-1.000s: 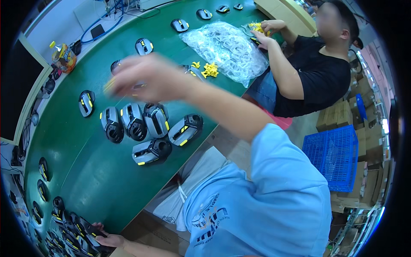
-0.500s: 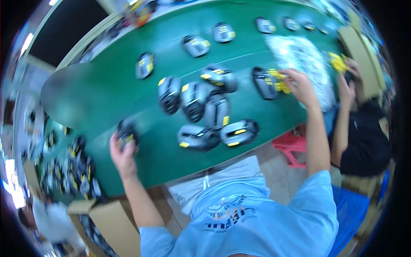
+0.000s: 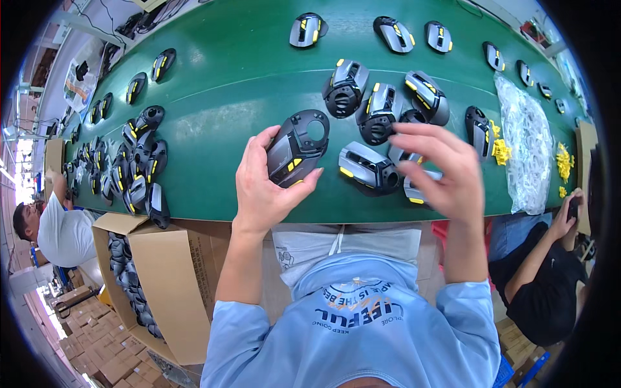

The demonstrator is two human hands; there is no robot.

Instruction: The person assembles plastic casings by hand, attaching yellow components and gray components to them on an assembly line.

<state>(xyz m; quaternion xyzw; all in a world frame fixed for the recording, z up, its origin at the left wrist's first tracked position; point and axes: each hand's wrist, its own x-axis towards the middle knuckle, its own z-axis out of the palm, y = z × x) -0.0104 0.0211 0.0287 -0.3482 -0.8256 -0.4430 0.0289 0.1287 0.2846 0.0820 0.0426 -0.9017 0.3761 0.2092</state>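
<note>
My left hand (image 3: 268, 187) is wrapped round a grey and black mouse shell (image 3: 291, 161) with yellow side buttons and a round hole at its top end. My right hand (image 3: 446, 165) hovers to the right of it, thumb and fingers apart. No held piece shows between them, and the hand partly covers several more mouse shells. Beyond and beside it, a cluster of such shells (image 3: 369, 169) lies on the green table (image 3: 239, 84). Small yellow parts (image 3: 501, 152) lie in a pile right of my right hand, against another shell (image 3: 479, 126).
A clear plastic sheet or bag (image 3: 527, 149) lies further right, with more yellow parts (image 3: 565, 161) past it. A heap of shells (image 3: 137, 168) lies at left, above an open cardboard box (image 3: 162, 278). Shells line the far side. A co-worker's hands (image 3: 566, 216) hold something dark.
My right hand has left the yellow parts and come toward the middle. My left hand has brought its mouse shell in front of me and closer to the right hand. The view has turned.
</note>
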